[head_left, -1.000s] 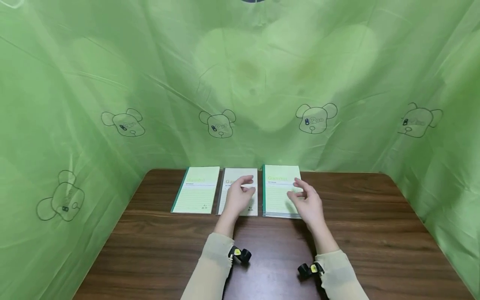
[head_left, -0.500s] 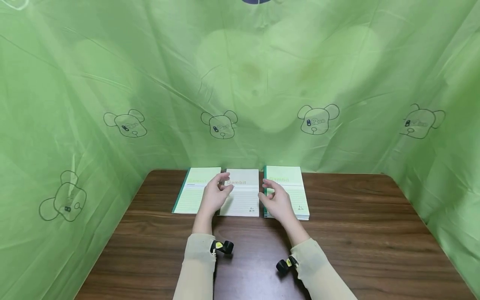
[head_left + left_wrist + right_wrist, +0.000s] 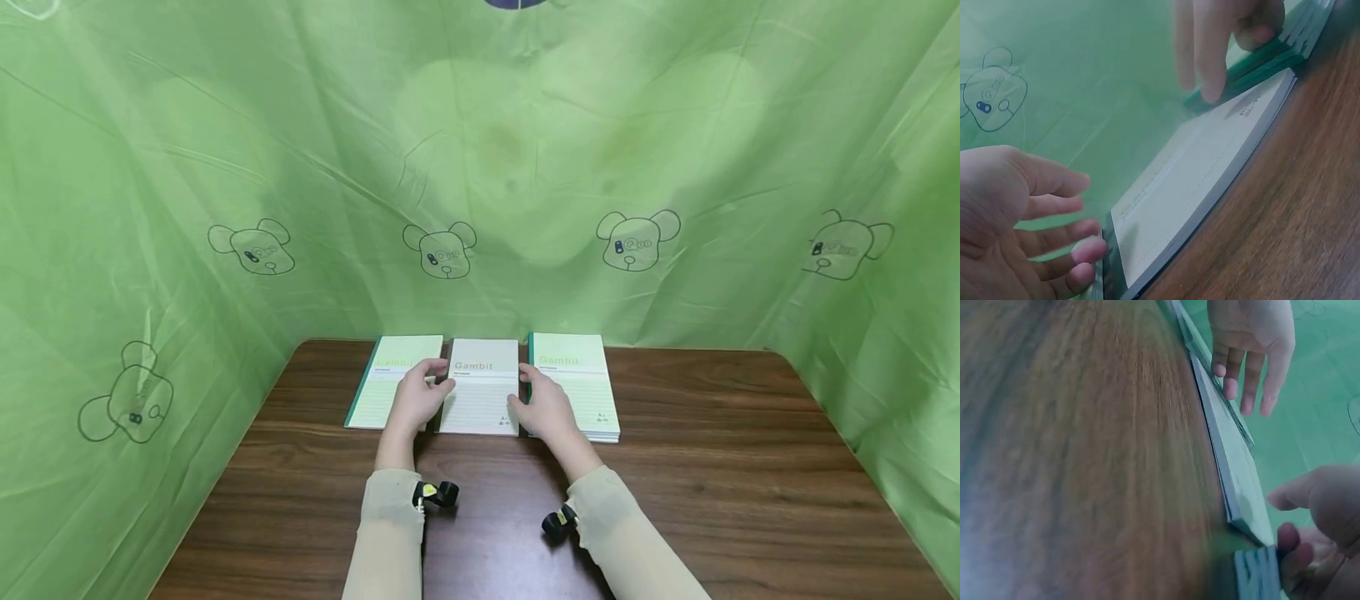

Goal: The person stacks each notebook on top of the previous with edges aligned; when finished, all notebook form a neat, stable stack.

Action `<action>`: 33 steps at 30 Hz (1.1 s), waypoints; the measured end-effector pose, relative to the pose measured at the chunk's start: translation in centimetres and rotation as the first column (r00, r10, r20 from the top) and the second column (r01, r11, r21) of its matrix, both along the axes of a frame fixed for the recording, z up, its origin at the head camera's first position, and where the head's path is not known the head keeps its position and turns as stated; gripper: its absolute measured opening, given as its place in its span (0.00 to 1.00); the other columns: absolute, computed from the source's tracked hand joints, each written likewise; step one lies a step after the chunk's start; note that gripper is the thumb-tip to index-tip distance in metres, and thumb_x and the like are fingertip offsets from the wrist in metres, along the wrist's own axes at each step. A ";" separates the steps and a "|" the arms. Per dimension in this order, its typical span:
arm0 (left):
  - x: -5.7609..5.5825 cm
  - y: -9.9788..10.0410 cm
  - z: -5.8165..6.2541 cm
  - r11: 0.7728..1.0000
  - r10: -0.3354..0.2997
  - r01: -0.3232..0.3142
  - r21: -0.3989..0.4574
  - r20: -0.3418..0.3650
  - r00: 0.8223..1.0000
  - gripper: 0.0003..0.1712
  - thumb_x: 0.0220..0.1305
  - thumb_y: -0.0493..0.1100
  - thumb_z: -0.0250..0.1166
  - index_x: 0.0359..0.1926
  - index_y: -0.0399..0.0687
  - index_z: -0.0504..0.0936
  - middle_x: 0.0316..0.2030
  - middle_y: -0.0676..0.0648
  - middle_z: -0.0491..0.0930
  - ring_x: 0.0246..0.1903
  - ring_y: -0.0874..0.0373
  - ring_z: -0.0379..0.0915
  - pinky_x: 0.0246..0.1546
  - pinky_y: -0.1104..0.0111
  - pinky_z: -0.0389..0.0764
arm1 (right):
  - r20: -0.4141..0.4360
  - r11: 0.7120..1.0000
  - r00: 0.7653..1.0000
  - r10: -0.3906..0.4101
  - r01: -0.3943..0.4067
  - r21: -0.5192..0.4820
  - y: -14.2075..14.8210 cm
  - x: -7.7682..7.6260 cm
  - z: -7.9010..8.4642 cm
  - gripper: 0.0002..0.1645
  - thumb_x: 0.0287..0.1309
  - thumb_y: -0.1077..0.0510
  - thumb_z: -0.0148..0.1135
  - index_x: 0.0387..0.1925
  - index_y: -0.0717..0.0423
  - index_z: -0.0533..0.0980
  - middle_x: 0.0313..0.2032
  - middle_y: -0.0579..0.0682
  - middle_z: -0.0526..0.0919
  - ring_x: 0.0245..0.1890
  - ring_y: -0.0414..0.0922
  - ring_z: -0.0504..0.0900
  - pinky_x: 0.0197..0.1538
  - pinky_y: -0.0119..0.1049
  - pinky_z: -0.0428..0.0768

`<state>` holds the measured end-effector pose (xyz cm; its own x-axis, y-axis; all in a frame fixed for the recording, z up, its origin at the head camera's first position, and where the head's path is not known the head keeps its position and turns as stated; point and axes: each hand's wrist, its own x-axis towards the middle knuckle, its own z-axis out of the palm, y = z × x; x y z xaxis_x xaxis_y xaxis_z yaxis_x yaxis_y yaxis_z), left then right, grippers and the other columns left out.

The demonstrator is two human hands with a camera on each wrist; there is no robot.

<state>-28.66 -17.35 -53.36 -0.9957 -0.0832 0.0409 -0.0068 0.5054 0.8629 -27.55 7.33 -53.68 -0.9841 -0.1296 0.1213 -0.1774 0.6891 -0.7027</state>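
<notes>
A greyish-white notebook (image 3: 483,392) marked "Gambit" lies flat on the dark wooden table (image 3: 480,533), its dark spine to the left. My left hand (image 3: 414,400) is at its left edge, over part of a pale green notebook (image 3: 408,346). On the other side my right hand (image 3: 549,407) is at the right edge, overlapping the left side of a pale green notebook stack (image 3: 588,392) with green spines. Fingers of both hands are loosely bent, thumbs apart. The left wrist view shows the left fingertips (image 3: 1088,250) beside the spine, with nothing between thumb and fingers.
Green cloth (image 3: 540,167) printed with bear faces hangs behind the table and along both sides. Small black cameras (image 3: 438,493) are strapped at both wrists. The three notebook places stand in a row near the table's back edge, with narrow gaps between them.
Both hands have moved left, from over the middle notebook and the right stack to either side of the middle notebook. They are also lower and a little closer to it. The notebooks stay put.
</notes>
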 end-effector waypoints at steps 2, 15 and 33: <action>0.1 -0.1 -0.1 1.000 0.003 -0.003 -0.017 0.024 1.000 0.25 0.75 0.41 0.71 0.69 0.41 0.82 0.61 0.39 0.85 0.56 0.43 0.82 0.59 0.46 0.80 | -0.024 0.997 0.999 0.026 -0.024 0.068 -0.2 -0.2 -0.3 0.40 0.69 0.54 0.66 0.76 0.68 0.70 0.64 0.65 0.84 0.59 0.66 0.85 0.64 0.59 0.82; 0.2 0.2 -0.1 1.000 -0.003 0.005 -0.025 0.100 0.995 0.27 0.73 0.43 0.72 0.69 0.40 0.81 0.65 0.35 0.81 0.55 0.42 0.82 0.57 0.47 0.82 | 0.040 0.985 0.997 0.064 -0.070 0.156 -1.1 -0.2 1.2 0.40 0.68 0.52 0.69 0.74 0.71 0.72 0.68 0.67 0.81 0.68 0.66 0.80 0.69 0.58 0.78; 0.1 -1.7 -0.2 0.870 0.022 -0.082 0.485 0.128 0.991 0.30 0.74 0.29 0.65 0.74 0.36 0.75 0.61 0.32 0.82 0.46 0.52 0.85 0.43 0.68 0.84 | 0.178 0.983 0.981 0.078 -0.046 -0.177 -0.9 0.9 1.8 0.44 0.67 0.54 0.73 0.76 0.71 0.68 0.53 0.61 0.89 0.47 0.53 0.88 0.54 0.52 0.86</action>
<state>-28.56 -19.10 -53.52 -0.9845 -0.1146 -0.1328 -0.1354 0.0154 0.9907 -26.70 6.43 -51.92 -0.9824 -0.1836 -0.0347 -0.0728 0.5470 -0.8340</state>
